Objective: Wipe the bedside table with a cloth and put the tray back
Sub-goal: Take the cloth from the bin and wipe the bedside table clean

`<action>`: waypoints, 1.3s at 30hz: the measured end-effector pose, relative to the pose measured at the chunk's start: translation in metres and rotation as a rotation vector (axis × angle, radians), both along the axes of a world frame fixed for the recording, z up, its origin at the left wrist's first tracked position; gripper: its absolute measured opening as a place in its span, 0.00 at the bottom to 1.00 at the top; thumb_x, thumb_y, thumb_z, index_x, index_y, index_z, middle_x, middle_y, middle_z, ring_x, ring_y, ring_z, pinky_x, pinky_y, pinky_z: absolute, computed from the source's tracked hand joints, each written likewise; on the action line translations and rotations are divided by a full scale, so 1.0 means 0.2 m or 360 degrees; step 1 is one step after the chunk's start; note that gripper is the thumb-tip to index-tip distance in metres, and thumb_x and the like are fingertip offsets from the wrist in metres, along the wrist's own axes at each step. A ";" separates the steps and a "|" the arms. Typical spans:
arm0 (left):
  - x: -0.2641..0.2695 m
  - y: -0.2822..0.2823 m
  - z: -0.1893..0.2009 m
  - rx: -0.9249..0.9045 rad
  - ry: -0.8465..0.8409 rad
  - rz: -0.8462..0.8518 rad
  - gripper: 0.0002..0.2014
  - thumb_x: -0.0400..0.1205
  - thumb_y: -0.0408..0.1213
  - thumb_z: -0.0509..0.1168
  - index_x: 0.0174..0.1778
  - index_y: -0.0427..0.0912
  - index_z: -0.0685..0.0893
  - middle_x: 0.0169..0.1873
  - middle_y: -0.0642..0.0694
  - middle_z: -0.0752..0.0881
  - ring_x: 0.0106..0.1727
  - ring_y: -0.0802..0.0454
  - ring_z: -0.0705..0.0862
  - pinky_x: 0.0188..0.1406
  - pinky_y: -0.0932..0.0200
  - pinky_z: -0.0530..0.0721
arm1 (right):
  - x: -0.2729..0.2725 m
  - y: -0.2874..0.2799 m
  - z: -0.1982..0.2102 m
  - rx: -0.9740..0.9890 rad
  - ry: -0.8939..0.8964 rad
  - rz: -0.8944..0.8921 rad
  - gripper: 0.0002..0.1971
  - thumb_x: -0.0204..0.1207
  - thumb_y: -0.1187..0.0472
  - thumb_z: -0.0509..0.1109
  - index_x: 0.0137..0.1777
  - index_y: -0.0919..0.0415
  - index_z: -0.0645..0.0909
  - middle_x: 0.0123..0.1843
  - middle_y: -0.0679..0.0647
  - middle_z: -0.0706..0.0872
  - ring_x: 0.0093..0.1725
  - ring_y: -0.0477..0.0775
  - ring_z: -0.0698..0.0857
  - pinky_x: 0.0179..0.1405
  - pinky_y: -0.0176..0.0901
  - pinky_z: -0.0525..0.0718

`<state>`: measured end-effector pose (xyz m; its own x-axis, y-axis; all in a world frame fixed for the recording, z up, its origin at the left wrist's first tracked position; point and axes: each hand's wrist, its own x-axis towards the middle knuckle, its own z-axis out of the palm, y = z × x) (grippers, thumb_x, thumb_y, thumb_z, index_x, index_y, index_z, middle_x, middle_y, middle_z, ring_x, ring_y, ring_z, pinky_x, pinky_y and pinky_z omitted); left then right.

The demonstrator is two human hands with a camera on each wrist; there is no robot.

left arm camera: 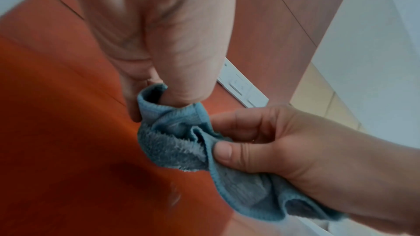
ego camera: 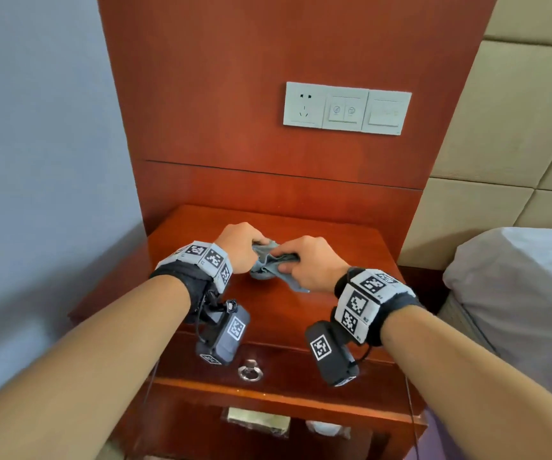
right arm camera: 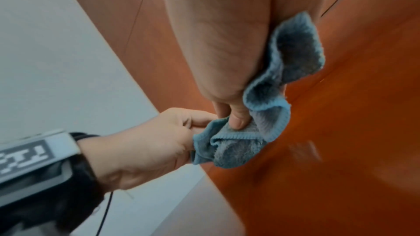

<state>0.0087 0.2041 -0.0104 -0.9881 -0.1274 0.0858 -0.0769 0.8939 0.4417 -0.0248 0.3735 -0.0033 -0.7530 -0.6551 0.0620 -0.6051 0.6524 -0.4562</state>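
Both hands, left hand (ego camera: 239,245) and right hand (ego camera: 312,265), pinch the bunched cloth (ego camera: 269,265) above the surface (ego camera: 334,247), probably gathering it into a wiping pad.

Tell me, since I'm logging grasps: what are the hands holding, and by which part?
Both hold the blue cloth: left hand pinches one bunched end, right hand the other.

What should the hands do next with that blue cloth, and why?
Probably bunch it into one hand and press it flat onto the table. Both the left hand and right hand pinch the crumpled blue cloth just above the bedside table, so no wiping seems possible yet.
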 end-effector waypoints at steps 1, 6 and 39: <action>0.04 -0.11 0.00 -0.0025 -0.0015 0.0049 0.24 0.77 0.24 0.63 0.66 0.49 0.85 0.64 0.46 0.87 0.61 0.47 0.85 0.58 0.56 0.84 | 0.03 -0.11 0.00 0.0019 -0.0024 0.0065 0.18 0.80 0.60 0.70 0.69 0.52 0.82 0.66 0.55 0.85 0.64 0.53 0.83 0.56 0.32 0.75; 0.27 -0.56 0.00 -0.0103 -0.0010 0.0328 0.24 0.78 0.22 0.60 0.67 0.45 0.85 0.67 0.44 0.84 0.67 0.46 0.82 0.63 0.60 0.79 | 0.22 -0.64 -0.02 0.0125 0.0019 0.0401 0.21 0.80 0.61 0.68 0.73 0.53 0.79 0.70 0.59 0.82 0.69 0.59 0.80 0.66 0.44 0.78; -0.49 -1.14 -0.08 -0.0393 -0.0546 0.0220 0.22 0.85 0.36 0.56 0.77 0.37 0.72 0.79 0.37 0.69 0.75 0.39 0.74 0.75 0.51 0.72 | -0.30 -1.46 -0.24 0.0670 -0.0187 0.0042 0.38 0.83 0.35 0.47 0.86 0.51 0.40 0.87 0.47 0.37 0.85 0.49 0.34 0.82 0.63 0.33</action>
